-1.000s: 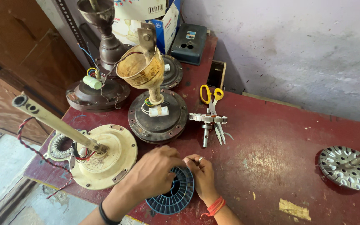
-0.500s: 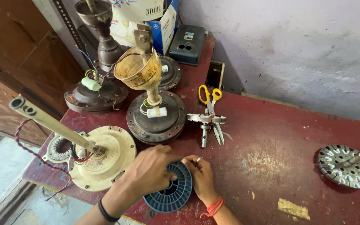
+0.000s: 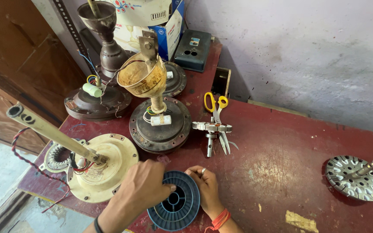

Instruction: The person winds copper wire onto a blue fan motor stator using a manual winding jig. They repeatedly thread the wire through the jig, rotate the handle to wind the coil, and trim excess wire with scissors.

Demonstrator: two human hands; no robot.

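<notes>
Hardly shifted since before, left hand [image 3: 145,185] and right hand [image 3: 206,187] each grip the blue spool [image 3: 175,207].

At the table's far edge I see a white and blue cardboard box [image 3: 160,21], a small label on the dark case [image 3: 194,49] just right of it.

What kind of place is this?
Probably a ceiling fan repair shop: opened brown fan motors and a cream fan motor cover the worn red table, while both hands hold a blue plastic spool.
</notes>
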